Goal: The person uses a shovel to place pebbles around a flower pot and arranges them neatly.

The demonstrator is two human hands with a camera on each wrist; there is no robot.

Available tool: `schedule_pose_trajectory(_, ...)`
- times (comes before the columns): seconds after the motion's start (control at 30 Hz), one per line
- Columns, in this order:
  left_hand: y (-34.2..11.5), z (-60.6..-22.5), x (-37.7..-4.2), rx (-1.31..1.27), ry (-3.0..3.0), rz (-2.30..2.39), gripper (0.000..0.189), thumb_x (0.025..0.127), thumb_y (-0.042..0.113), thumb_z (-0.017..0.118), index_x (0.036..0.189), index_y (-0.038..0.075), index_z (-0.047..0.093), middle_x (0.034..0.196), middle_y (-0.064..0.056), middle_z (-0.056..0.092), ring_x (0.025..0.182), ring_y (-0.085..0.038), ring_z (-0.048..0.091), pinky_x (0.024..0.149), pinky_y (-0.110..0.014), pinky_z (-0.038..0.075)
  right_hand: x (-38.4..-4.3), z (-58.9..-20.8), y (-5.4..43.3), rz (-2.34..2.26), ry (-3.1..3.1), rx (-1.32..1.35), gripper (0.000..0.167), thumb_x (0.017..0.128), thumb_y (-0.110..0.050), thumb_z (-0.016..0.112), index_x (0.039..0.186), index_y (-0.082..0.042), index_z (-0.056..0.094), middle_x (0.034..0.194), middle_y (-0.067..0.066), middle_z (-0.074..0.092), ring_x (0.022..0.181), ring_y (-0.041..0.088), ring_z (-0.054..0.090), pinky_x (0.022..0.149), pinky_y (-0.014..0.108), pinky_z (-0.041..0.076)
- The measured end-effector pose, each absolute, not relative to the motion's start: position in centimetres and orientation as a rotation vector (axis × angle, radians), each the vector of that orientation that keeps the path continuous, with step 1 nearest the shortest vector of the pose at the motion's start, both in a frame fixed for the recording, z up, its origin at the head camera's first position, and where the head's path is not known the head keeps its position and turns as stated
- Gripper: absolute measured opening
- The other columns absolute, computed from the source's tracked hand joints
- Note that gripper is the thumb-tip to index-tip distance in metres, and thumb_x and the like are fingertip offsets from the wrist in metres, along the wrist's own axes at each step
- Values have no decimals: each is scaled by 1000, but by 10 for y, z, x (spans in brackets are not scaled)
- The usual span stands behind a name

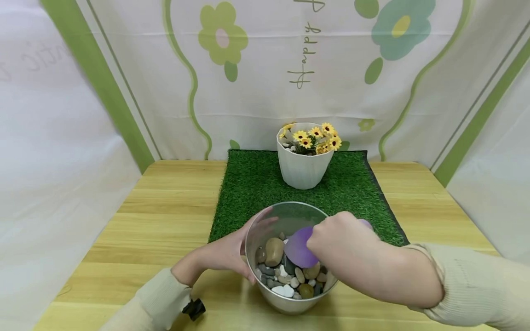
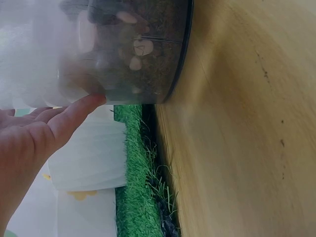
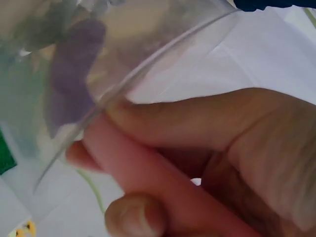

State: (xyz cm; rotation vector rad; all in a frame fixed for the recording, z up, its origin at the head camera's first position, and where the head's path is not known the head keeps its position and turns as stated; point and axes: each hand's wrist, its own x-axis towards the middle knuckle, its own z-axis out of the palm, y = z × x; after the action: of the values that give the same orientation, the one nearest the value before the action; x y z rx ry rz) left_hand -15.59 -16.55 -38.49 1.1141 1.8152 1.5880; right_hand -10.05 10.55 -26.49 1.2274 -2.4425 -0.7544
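Right fingers (image 3: 136, 217) round one scoop (image 1: 299, 248), left fingers (image 2: 74, 116) against one bucket (image 1: 285, 305)

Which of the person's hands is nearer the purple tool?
Right. The right hand grips the purple tool; the left hand touches the outside of the clear container, apart from the tool.

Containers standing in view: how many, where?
2: a clear, round container of mixed stones, left hand against its side; and a white, ribbed pot of yellow flowers beyond it, on the green artificial-grass mat. No sign of hidden ones.
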Motion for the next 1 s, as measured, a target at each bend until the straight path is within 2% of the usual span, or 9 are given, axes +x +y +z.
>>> schedule_pose_trajectory(0.13, -167, -388, -158, 1148, 1808, 1592, 137, 73, 58, 87, 165, 27, -10, 170, -13, 12, 153, -32, 22, 121, -33, 27, -101, -275, 92, -982, -2340, 1249, 28, 76, -8, 74, 57, -16, 55, 50, -3, 45, 44, 8, 37, 36, 22, 35)
schedule_pose_trajectory(0.2, -167, -389, -158, 1156, 1805, 1592, 136, 74, 57, 87, 165, 28, -9, 170, -13, 12, 153, -32, 22, 122, -34, 25, -104, -279, 91, -982, -2317, 1255, 31, 77, -8, 73, 56, -17, 52, 50, -3, 42, 44, 7, 36, 35, 22, 36)
schedule_pose_trajectory(0.43, -165, -386, -159, 1144, 1817, 1591, 137, 72, 56, 89, 164, 30, -10, 170, -11, 13, 154, -29, 19, 122, -38, 26, -130, -286, 103, -606, -2382, 1415, 32, 74, -10, 84, 58, -20, 59, 55, -5, 55, 45, 9, 48, 39, 25, 47)
schedule_pose_trajectory(0.6, -164, -388, -160, 1157, 1812, 1593, 137, 73, 58, 88, 164, 29, -10, 170, -10, 13, 154, -29, 19, 122, -39, 27, -136, -288, 108, -478, -2417, 1460, 36, 77, -9, 83, 57, -22, 55, 54, -7, 53, 43, 7, 41, 37, 24, 41)
schedule_pose_trajectory(0.83, -162, -387, -159, 1153, 1820, 1586, 137, 72, 61, 87, 164, 34, -11, 170, -7, 13, 153, -26, 21, 123, -38, 23, -131, -278, 111, -373, -2464, 1421, 40, 81, -18, 85, 56, -22, 54, 54, -8, 52, 42, 7, 38, 35, 25, 39)
schedule_pose_trajectory(1.0, -164, -386, -159, 1153, 1839, 1566, 136, 72, 63, 84, 164, 31, -11, 170, -10, 13, 153, -28, 21, 122, -37, 24, -127, -273, 115, -290, -2500, 1374, 45, 85, -19, 81, 57, -23, 47, 53, -9, 45, 43, 6, 32, 33, 24, 32)
